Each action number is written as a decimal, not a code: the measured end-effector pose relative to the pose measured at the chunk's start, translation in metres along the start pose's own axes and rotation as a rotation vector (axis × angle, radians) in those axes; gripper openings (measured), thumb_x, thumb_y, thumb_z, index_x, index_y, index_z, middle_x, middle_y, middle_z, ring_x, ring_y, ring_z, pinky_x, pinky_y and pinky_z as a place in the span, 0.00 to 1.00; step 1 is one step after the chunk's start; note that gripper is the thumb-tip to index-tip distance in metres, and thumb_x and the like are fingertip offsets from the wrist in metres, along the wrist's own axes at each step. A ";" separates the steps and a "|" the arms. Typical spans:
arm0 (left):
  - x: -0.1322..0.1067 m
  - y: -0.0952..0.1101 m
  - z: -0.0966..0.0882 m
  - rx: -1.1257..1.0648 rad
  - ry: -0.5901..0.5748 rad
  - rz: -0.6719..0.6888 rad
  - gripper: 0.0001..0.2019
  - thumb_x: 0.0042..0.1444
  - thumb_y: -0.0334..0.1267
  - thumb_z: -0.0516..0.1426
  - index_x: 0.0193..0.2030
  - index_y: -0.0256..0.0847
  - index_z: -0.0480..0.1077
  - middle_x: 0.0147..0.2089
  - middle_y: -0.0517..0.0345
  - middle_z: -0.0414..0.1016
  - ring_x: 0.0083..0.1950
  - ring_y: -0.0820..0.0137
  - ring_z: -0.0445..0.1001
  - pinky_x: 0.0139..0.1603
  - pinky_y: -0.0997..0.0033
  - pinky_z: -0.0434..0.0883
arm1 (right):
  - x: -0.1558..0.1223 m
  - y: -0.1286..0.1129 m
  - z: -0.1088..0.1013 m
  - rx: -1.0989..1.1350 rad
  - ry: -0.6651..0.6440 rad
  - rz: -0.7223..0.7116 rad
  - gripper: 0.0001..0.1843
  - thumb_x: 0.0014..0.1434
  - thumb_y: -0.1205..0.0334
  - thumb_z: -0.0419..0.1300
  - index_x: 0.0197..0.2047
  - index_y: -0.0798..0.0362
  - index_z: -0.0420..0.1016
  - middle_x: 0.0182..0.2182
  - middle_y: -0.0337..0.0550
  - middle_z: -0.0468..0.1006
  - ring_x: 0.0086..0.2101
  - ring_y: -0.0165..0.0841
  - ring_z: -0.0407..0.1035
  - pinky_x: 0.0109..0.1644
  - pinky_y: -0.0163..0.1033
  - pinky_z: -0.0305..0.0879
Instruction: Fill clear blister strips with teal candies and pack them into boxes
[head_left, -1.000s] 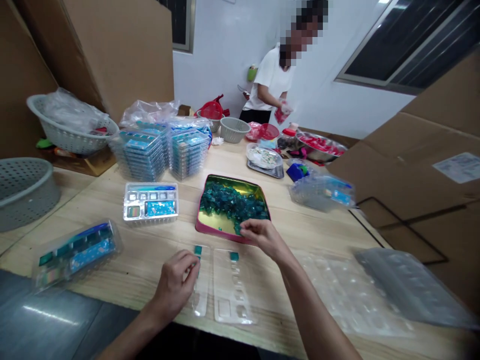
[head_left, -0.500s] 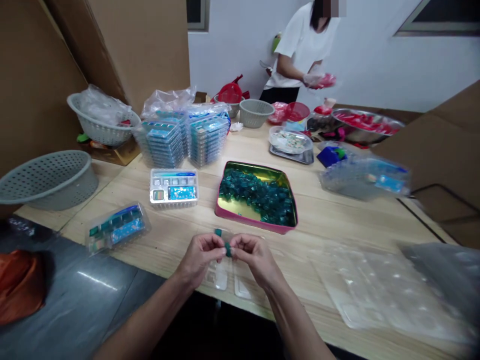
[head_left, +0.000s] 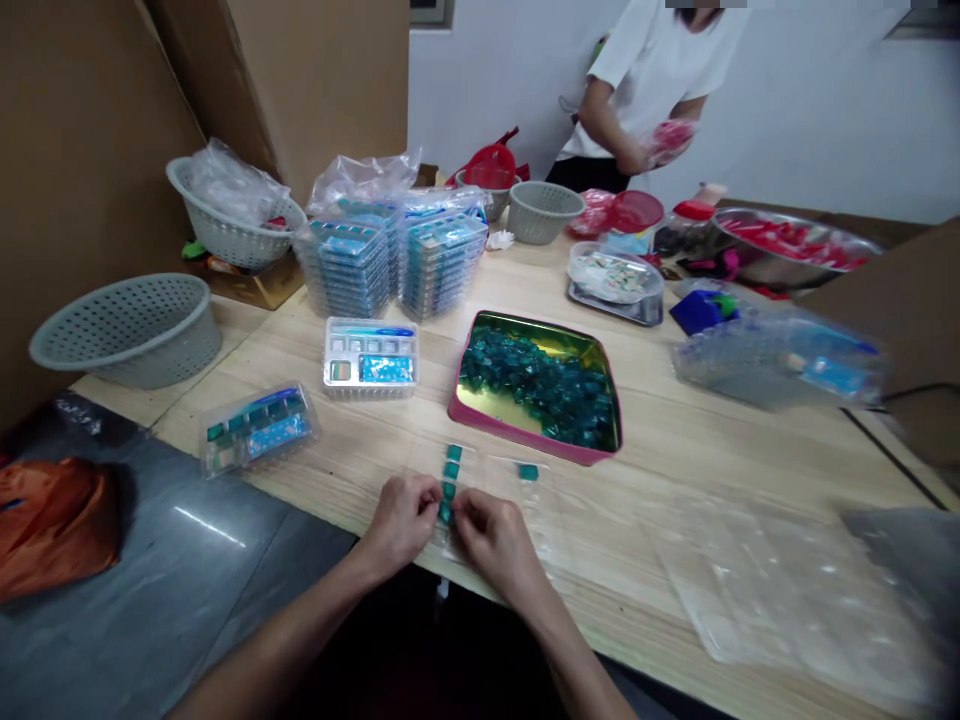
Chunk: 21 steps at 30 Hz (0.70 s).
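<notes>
A clear plastic blister tray [head_left: 469, 463] lies at the table's near edge, with several dark green translucent pieces [head_left: 452, 468] in a column along its left half. One more green piece [head_left: 528, 472] sits at the top of the right half. My left hand [head_left: 403, 520] is closed at the column's left side, its fingertips near the lower pieces; what they pinch is hidden. From the right, my right hand [head_left: 496, 535] pinches at the lowest green piece [head_left: 445, 512]. Beyond my hands stands a pink-rimmed tin [head_left: 517, 432] with a gold inside, holding a heap of such green pieces.
Filled trays [head_left: 371, 375] and tall tray stacks [head_left: 349, 265] stand left. Empty clear trays [head_left: 750, 580] lie right. Grey baskets [head_left: 127, 340] line the left edge. A steel bowl [head_left: 795, 240] with red items is at the back, near a person in a white shirt [head_left: 660, 70].
Both hands have lowered to the tray with the green piece they held between them. The green column is now uncovered. The view has shifted slightly left; the other person's hands have moved.
</notes>
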<state>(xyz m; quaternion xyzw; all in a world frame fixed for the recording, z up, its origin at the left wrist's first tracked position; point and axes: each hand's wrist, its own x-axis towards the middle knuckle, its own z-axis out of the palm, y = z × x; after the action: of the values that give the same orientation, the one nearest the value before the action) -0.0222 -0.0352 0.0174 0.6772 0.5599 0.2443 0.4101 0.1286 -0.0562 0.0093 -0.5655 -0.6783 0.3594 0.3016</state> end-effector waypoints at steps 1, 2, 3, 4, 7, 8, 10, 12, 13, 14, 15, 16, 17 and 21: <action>0.000 0.000 0.001 0.066 -0.006 0.020 0.09 0.46 0.25 0.51 0.26 0.38 0.71 0.23 0.59 0.71 0.27 0.71 0.69 0.30 0.74 0.62 | 0.000 -0.001 0.000 -0.092 0.011 -0.040 0.10 0.52 0.70 0.51 0.25 0.54 0.71 0.20 0.38 0.70 0.23 0.29 0.64 0.28 0.32 0.58; 0.001 0.000 0.001 0.124 -0.013 0.039 0.10 0.46 0.25 0.50 0.26 0.39 0.72 0.24 0.59 0.72 0.27 0.71 0.69 0.31 0.74 0.62 | 0.000 -0.002 0.000 -0.170 0.013 -0.074 0.11 0.52 0.72 0.50 0.26 0.54 0.72 0.21 0.39 0.71 0.24 0.30 0.65 0.29 0.33 0.58; 0.001 0.000 0.002 0.177 -0.023 0.059 0.11 0.47 0.24 0.50 0.26 0.39 0.72 0.24 0.58 0.72 0.28 0.70 0.69 0.31 0.74 0.61 | 0.001 -0.002 0.000 -0.234 0.007 -0.099 0.12 0.52 0.73 0.49 0.26 0.54 0.72 0.22 0.41 0.72 0.25 0.31 0.66 0.30 0.33 0.59; 0.002 0.000 0.001 0.226 -0.033 0.080 0.11 0.47 0.24 0.50 0.26 0.39 0.72 0.24 0.58 0.72 0.29 0.70 0.70 0.32 0.73 0.61 | 0.002 -0.002 0.000 -0.285 -0.004 -0.116 0.12 0.51 0.74 0.49 0.26 0.54 0.72 0.24 0.42 0.72 0.25 0.31 0.66 0.30 0.33 0.59; 0.000 0.002 -0.002 0.320 -0.057 0.124 0.11 0.48 0.24 0.50 0.26 0.39 0.71 0.27 0.55 0.73 0.32 0.68 0.71 0.35 0.72 0.62 | 0.003 -0.004 0.000 -0.329 -0.041 -0.128 0.13 0.51 0.76 0.49 0.27 0.54 0.73 0.26 0.43 0.72 0.27 0.32 0.68 0.31 0.34 0.60; -0.001 0.003 -0.003 0.327 -0.061 0.123 0.11 0.48 0.24 0.50 0.26 0.39 0.71 0.28 0.55 0.73 0.33 0.67 0.71 0.36 0.71 0.62 | 0.003 -0.005 -0.002 -0.303 -0.038 -0.130 0.13 0.51 0.76 0.49 0.28 0.54 0.73 0.26 0.43 0.73 0.27 0.32 0.68 0.31 0.34 0.61; -0.004 0.005 -0.006 0.306 -0.047 0.112 0.11 0.48 0.23 0.50 0.29 0.38 0.72 0.29 0.55 0.73 0.34 0.67 0.71 0.37 0.71 0.63 | 0.002 -0.008 -0.007 -0.218 -0.005 -0.140 0.13 0.51 0.76 0.50 0.31 0.54 0.74 0.27 0.43 0.73 0.28 0.32 0.69 0.32 0.34 0.62; -0.007 0.007 -0.008 0.240 -0.031 0.143 0.11 0.50 0.24 0.50 0.33 0.38 0.72 0.32 0.55 0.72 0.35 0.68 0.70 0.37 0.71 0.64 | 0.003 -0.009 -0.018 -0.134 0.056 -0.150 0.12 0.53 0.75 0.51 0.31 0.53 0.74 0.27 0.42 0.74 0.28 0.31 0.68 0.32 0.33 0.62; -0.007 0.007 -0.008 0.201 -0.039 0.182 0.11 0.51 0.25 0.50 0.35 0.39 0.71 0.34 0.54 0.71 0.35 0.68 0.70 0.37 0.71 0.64 | 0.005 -0.009 -0.027 -0.104 0.095 -0.152 0.10 0.54 0.73 0.52 0.31 0.53 0.73 0.26 0.41 0.74 0.27 0.30 0.68 0.31 0.33 0.62; -0.007 0.006 -0.008 0.163 -0.062 0.232 0.10 0.53 0.26 0.50 0.36 0.39 0.71 0.36 0.54 0.71 0.36 0.68 0.70 0.37 0.72 0.65 | 0.008 -0.007 -0.038 -0.087 0.139 -0.152 0.10 0.55 0.72 0.52 0.31 0.53 0.73 0.26 0.41 0.74 0.26 0.30 0.67 0.30 0.33 0.62; -0.006 0.005 -0.006 0.134 -0.097 0.280 0.09 0.54 0.27 0.50 0.36 0.39 0.71 0.37 0.54 0.70 0.37 0.68 0.70 0.37 0.72 0.65 | 0.013 -0.004 -0.050 -0.086 0.189 -0.152 0.09 0.56 0.71 0.53 0.31 0.53 0.74 0.26 0.41 0.74 0.26 0.30 0.67 0.30 0.32 0.62; -0.004 0.004 -0.004 0.118 -0.131 0.315 0.09 0.54 0.28 0.51 0.36 0.40 0.71 0.36 0.55 0.69 0.37 0.69 0.69 0.37 0.72 0.65 | 0.019 0.001 -0.065 -0.107 0.239 -0.150 0.09 0.56 0.70 0.53 0.31 0.53 0.74 0.26 0.41 0.74 0.27 0.30 0.68 0.30 0.32 0.62; -0.002 0.003 -0.002 0.113 -0.158 0.334 0.09 0.53 0.27 0.51 0.34 0.40 0.71 0.35 0.55 0.69 0.37 0.69 0.69 0.37 0.72 0.65 | 0.026 0.006 -0.080 -0.154 0.283 -0.138 0.09 0.56 0.69 0.53 0.31 0.54 0.74 0.27 0.42 0.75 0.27 0.30 0.68 0.30 0.33 0.62; 0.006 0.005 0.003 0.136 -0.202 0.317 0.10 0.48 0.23 0.51 0.30 0.39 0.69 0.33 0.57 0.68 0.35 0.70 0.68 0.37 0.72 0.64 | 0.063 0.032 -0.135 -0.555 0.229 0.079 0.11 0.52 0.70 0.54 0.33 0.53 0.78 0.29 0.44 0.79 0.31 0.34 0.72 0.34 0.34 0.62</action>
<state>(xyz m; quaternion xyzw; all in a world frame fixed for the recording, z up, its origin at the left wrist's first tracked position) -0.0153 -0.0307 0.0193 0.8042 0.4174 0.1984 0.3736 0.2447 0.0291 0.0587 -0.6890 -0.6898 0.1055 0.1957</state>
